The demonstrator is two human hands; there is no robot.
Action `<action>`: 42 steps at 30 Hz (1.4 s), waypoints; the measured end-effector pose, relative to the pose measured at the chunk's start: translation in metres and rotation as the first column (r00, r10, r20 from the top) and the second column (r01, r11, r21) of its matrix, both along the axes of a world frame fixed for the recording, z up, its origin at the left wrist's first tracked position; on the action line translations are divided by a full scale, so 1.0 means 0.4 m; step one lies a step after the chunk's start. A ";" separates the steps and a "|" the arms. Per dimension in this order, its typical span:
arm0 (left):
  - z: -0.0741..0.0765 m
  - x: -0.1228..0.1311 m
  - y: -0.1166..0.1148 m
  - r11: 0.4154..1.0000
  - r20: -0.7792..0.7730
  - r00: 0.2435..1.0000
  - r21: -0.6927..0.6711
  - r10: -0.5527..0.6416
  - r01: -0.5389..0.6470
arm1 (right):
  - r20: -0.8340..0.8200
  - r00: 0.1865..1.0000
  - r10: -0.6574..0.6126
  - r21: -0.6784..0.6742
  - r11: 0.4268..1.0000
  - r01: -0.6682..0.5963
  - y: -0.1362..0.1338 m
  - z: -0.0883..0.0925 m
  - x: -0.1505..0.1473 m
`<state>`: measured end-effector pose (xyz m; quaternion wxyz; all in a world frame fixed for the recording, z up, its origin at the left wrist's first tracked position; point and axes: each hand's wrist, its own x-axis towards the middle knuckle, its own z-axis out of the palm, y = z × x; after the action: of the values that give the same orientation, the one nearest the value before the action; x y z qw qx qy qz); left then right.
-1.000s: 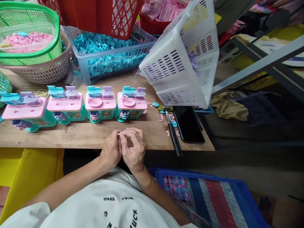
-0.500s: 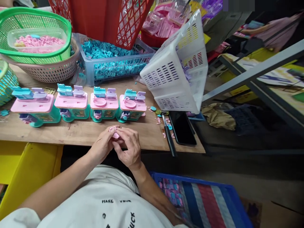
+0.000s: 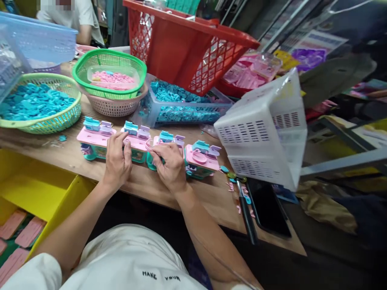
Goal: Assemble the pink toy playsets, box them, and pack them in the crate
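Several pink-topped teal plastic toy units, each with blue and lilac parts on top, stand in a row on the wooden table. My left hand (image 3: 117, 157) lies on the second toy unit from the left (image 3: 137, 141), fingers stretched out and the index finger by its blue part (image 3: 130, 128). Between the fingertips of my right hand (image 3: 169, 164) is a pink plastic ring (image 3: 148, 144), held over the right end of that same unit. The right hand partly covers the third unit. A pink round dish (image 3: 199, 157) sits on the rightmost unit (image 3: 202, 169).
Behind the row are a green basket (image 3: 142, 86), a clear bin of blue parts (image 3: 187, 116) and a red basket (image 3: 181, 52). A white basket (image 3: 254, 149) leans at right, near a hammer (image 3: 247, 215) and a phone (image 3: 267, 209). A person (image 3: 87, 24) is at upper left.
The view has swung left. My hands, earlier together around a pink piece at the table's front edge, are now apart and over the toy units, with the pink ring in the right.
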<state>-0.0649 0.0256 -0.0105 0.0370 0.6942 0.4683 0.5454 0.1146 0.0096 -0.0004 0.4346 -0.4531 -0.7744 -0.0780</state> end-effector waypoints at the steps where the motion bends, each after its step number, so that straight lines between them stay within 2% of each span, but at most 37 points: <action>1: 0.000 -0.009 0.015 1.000 -0.029 1.000 0.001 0.009 -0.009 | 0.030 1.000 0.002 -0.016 1.000 -0.002 0.024 -0.001 -0.018; 4: 0.000 -0.022 0.032 0.999 -0.031 0.999 -0.040 -0.009 0.007 | 0.102 0.995 -0.016 -0.031 0.999 0.019 0.076 -0.004 -0.069; 9: -0.003 -0.037 0.022 0.990 0.113 0.990 -0.107 -0.082 0.094 | 0.218 0.975 -0.030 -0.030 0.999 0.037 0.106 0.001 -0.128; 15: -0.011 -0.052 0.022 0.981 0.212 0.970 -0.125 -0.121 0.150 | 0.318 0.948 -0.004 -0.002 1.000 0.005 0.117 0.007 -0.136; 18: -0.012 -0.052 0.021 0.980 0.230 0.965 -0.125 -0.123 0.155 | 0.313 0.945 0.092 -0.053 0.995 -0.079 0.131 0.014 -0.114; 23: -0.016 -0.051 0.016 0.974 0.261 0.954 -0.125 -0.150 0.187 | 0.174 0.961 0.217 -0.114 0.973 -0.199 0.138 0.013 -0.094; 26: -0.019 -0.050 0.013 0.977 0.248 0.958 -0.117 -0.147 0.180 | 0.161 0.969 0.187 -0.093 0.980 -0.174 0.125 0.001 -0.106; 31: -0.023 -0.049 0.012 0.983 0.178 0.978 -0.127 -0.109 0.132 | 0.302 0.950 0.082 -0.050 0.996 -0.070 0.109 -0.009 -0.119; 38: -0.022 -0.045 0.005 0.991 0.072 0.990 -0.048 -0.118 0.122 | 0.446 0.893 0.063 -0.074 0.997 -0.034 0.092 0.024 -0.116; 42: -0.039 -0.037 0.016 0.997 0.023 0.997 -0.020 -0.074 0.075 | 0.473 0.878 0.072 -0.113 0.993 -0.020 0.093 0.033 -0.135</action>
<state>-0.0797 0.0319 -0.0259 0.0699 0.7046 0.4474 0.5463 0.0605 0.0467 0.0130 0.2084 -0.4235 -0.8710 -0.1360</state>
